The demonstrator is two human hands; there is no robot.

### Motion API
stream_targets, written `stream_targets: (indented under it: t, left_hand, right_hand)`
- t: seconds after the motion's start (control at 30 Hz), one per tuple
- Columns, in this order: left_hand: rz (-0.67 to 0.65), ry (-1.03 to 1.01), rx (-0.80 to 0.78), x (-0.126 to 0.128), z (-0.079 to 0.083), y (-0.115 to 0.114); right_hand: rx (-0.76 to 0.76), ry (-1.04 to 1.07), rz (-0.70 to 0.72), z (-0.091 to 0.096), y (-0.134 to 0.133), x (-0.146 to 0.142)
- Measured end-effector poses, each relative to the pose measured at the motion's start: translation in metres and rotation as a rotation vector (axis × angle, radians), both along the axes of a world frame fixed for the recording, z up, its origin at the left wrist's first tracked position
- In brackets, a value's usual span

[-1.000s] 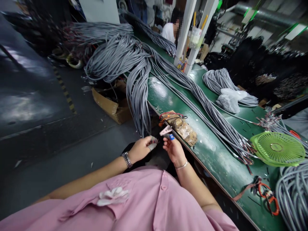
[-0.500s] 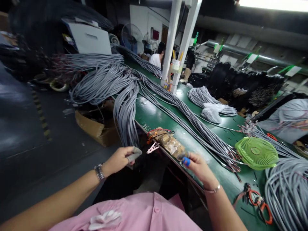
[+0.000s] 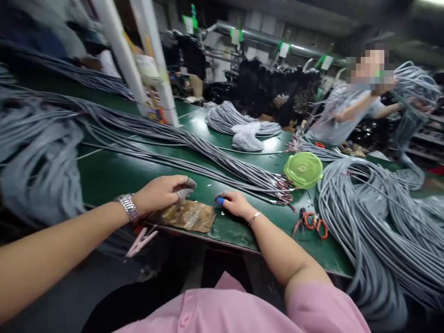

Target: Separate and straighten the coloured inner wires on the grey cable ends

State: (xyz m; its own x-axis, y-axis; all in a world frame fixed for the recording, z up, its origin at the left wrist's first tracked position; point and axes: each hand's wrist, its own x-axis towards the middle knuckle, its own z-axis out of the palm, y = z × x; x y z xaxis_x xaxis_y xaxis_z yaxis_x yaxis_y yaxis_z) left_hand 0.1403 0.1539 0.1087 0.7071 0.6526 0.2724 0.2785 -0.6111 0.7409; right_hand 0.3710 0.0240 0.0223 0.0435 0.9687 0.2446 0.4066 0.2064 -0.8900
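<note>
My left hand (image 3: 163,194), with grey covers on its fingertips, hovers above a worn, taped cardboard piece (image 3: 189,216) at the table's near edge. Its thumb and fingers are slightly apart, and I see nothing between them. To the right of the cardboard, my right hand (image 3: 236,205) is low over the green table (image 3: 256,236). A blue wrap covers one of its digits; the fingertips are drawn together, and anything in them is too small to make out. Beyond both hands runs a long bundle of grey cables (image 3: 222,159) with stripped ends.
A pink clip (image 3: 141,243) hangs at the table's edge. On the right are a green basket (image 3: 303,170), orange-handled pliers (image 3: 315,224) and a large heap of grey cable (image 3: 367,222). Behind lies a clear plastic bag (image 3: 247,136). A co-worker (image 3: 342,113) handles cables at the far right.
My view has swung right, bringing the co-worker and cable heap into sight. Both hands have moved forward over the table; my left hand has come from beyond its edge to above the cardboard.
</note>
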Motion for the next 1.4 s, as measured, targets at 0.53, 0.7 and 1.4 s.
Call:
stream_targets:
  t: [0.53,0.7,1.4]
  left_hand:
    - [-0.512,0.645,0.686,0.201,-0.032,-0.024]
    - [-0.520,0.686,0.608,0.184,-0.034,-0.026]
    - [0.322,-0.251,0.677,0.066,0.098,-0.049]
  right_hand:
    - [-0.061,-0.626,0.090,0.011,-0.014,-0.006]
    - [-0.039,-0.684,0.130,0.017,-0.019,-0.010]
    - [0.017,-0.312,0.140,0.008,-0.006,0.002]
